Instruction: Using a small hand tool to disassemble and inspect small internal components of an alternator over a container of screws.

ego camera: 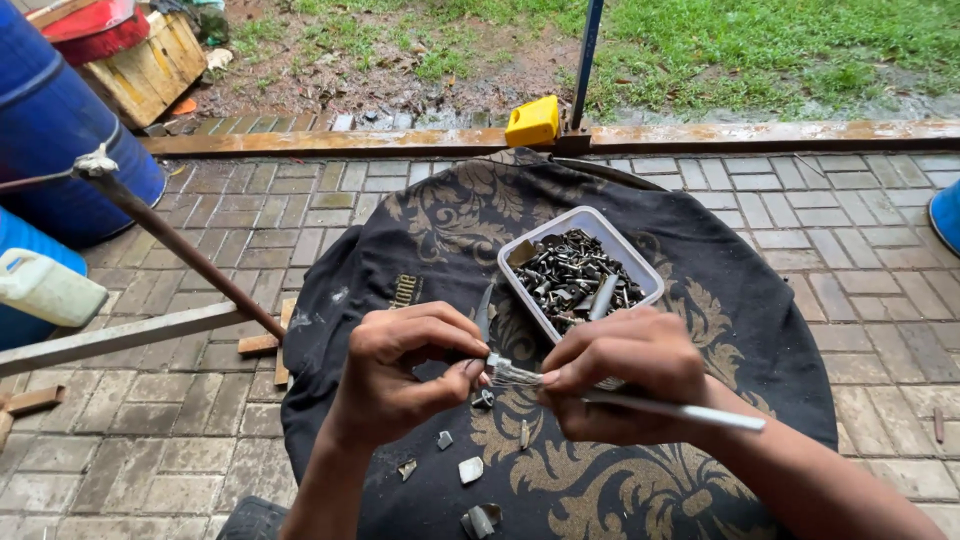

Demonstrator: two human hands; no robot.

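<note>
Where fingers (470, 368) pinch: frayed, silvery wire strands (512, 374).

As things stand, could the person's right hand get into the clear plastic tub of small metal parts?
Probably yes. The right hand sits just in front of the clear plastic tub, which is open-topped with nothing across it. But its fingers are pinching a thin white cable with bare strands, so it is occupied.

Both forearms angle in from bottom edge, left hand (400, 365) and right hand (620, 375) close together at centre, knuckles up, fingers (455, 345) curled in a pinch, thumb tips nearly facing each other.
</note>
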